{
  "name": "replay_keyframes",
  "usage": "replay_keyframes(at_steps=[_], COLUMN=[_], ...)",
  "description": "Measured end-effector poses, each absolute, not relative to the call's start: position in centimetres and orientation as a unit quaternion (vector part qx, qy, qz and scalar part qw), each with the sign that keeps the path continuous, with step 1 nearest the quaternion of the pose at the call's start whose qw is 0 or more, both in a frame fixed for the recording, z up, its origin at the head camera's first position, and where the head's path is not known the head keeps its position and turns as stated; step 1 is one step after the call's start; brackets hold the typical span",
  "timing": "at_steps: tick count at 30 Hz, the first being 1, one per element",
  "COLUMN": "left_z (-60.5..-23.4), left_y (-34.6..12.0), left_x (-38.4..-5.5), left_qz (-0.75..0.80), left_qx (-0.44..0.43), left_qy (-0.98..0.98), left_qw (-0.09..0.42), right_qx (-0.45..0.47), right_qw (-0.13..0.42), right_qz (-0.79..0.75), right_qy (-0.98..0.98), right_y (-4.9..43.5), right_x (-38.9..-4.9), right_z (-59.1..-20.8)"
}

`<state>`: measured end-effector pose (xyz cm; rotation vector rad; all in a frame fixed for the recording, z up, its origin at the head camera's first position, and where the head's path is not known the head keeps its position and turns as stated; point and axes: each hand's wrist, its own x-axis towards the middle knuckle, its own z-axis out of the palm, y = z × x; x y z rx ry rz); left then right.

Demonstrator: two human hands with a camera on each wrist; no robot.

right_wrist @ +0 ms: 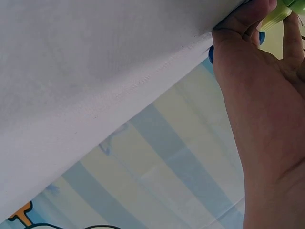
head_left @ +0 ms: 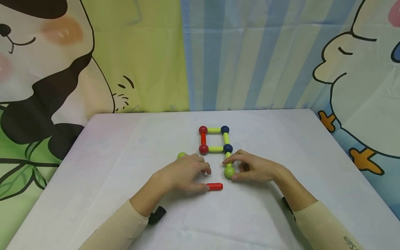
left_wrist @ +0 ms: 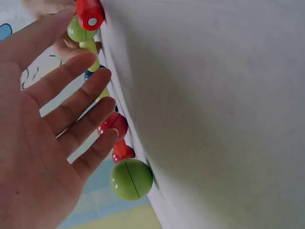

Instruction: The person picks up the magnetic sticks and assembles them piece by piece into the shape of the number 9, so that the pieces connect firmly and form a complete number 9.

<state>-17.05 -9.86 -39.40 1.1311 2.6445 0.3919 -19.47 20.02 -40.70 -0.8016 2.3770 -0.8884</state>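
In the head view, a closed square of balls and rods lies on the table: red balls (head_left: 203, 149) on the left, blue balls (head_left: 228, 148) on the right. From the near blue ball a yellow-green rod (head_left: 228, 155) runs towards me to a green ball (head_left: 229, 172). My right hand (head_left: 257, 167) holds this end, thumb against the green ball and forefinger across the rod. The left hand (head_left: 187, 173) has its thumb at the end of a loose red rod (head_left: 215, 186); its fingers are spread in the left wrist view. Another green ball (left_wrist: 131, 179) lies beyond that hand's little finger.
The white table (head_left: 125, 166) reaches back to a printed curtain (head_left: 237, 55) with cartoon animals. Black pieces of the wrist gear (head_left: 157, 215) show by the left sleeve and under the right forearm.
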Motion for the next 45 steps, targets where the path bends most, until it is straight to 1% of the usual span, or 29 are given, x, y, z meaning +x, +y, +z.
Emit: replay_keyframes(at_steps=[8, 16, 28, 40, 45], left_z=[-39.7, -40.0, -39.7, -39.4, -39.3], left_y=[-8.6, -6.9, -6.4, -6.4, -6.6], left_x=[-16.9, -17.2, -17.1, -17.7, -17.9], left_qz=[0.122, 0.080, 0.066, 0.097, 0.106], left_qx=[0.409, 0.430, 0.424, 0.405, 0.393], left_qy=[0.895, 0.892, 0.893, 0.896, 0.903], left_qw=[0.129, 0.116, 0.134, 0.155, 0.140], right_qx=[-0.285, -0.274, -0.273, -0.272, -0.267], right_qw=[0.229, 0.235, 0.238, 0.242, 0.244], right_qz=[-0.319, -0.339, -0.351, -0.347, -0.348], right_qy=[0.874, 0.869, 0.864, 0.865, 0.865], right_y=[20.3, 20.3, 20.1, 20.0, 19.9], right_x=[-19.4, -19.5, -19.7, -19.8, -19.7], right_z=[-40.5, -40.4, -40.3, -40.3, -40.4])
